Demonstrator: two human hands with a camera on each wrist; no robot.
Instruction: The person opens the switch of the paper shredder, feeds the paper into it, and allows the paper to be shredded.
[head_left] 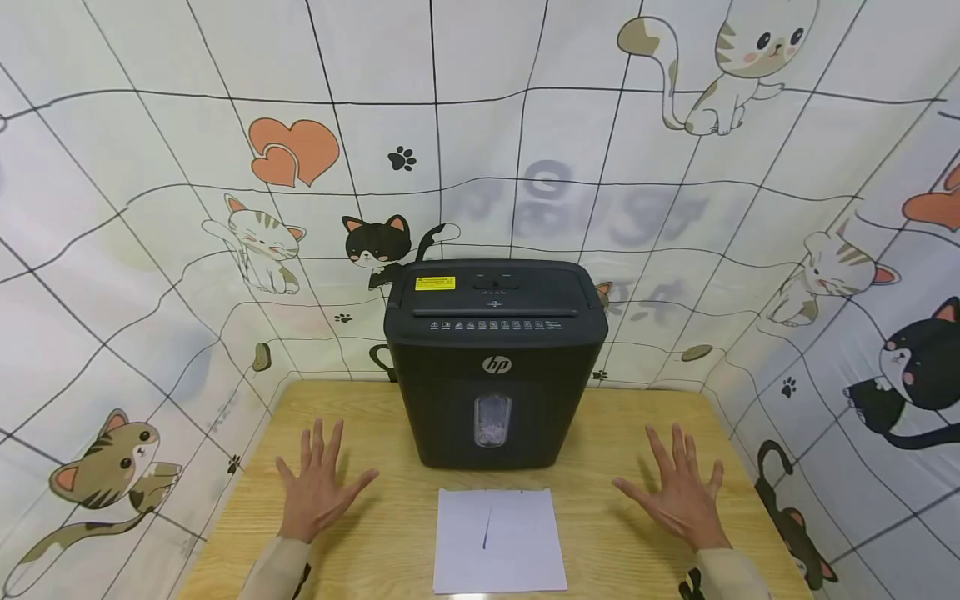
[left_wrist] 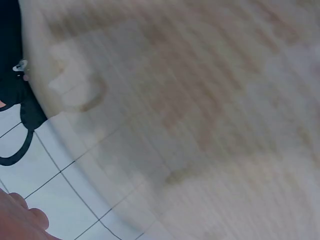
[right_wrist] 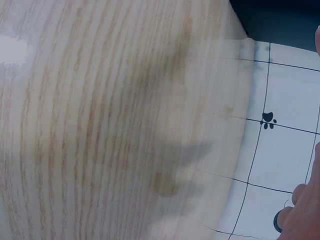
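My left hand [head_left: 318, 487] is spread over the left side of the table, palm down, fingers straight and holding nothing. On the right, my right hand [head_left: 678, 496] is spread the same way, its thumb pointing inward. Between and beyond them stands a black HP paper shredder [head_left: 450, 400], upright, with a slot on top and a small window showing shredded bits. A white sheet of paper [head_left: 517, 550] with a short dark pen line lies flat in front of the shredder, between the hands. Parts of fingers show at the edges of both wrist views.
The wooden table [head_left: 360, 567] has light grain and carries the shredder near its back edge. A white cloth [head_left: 480, 133] with a black grid and cartoon cats hangs behind and along both sides. A yellow label [head_left: 435, 283] is on the shredder's top.
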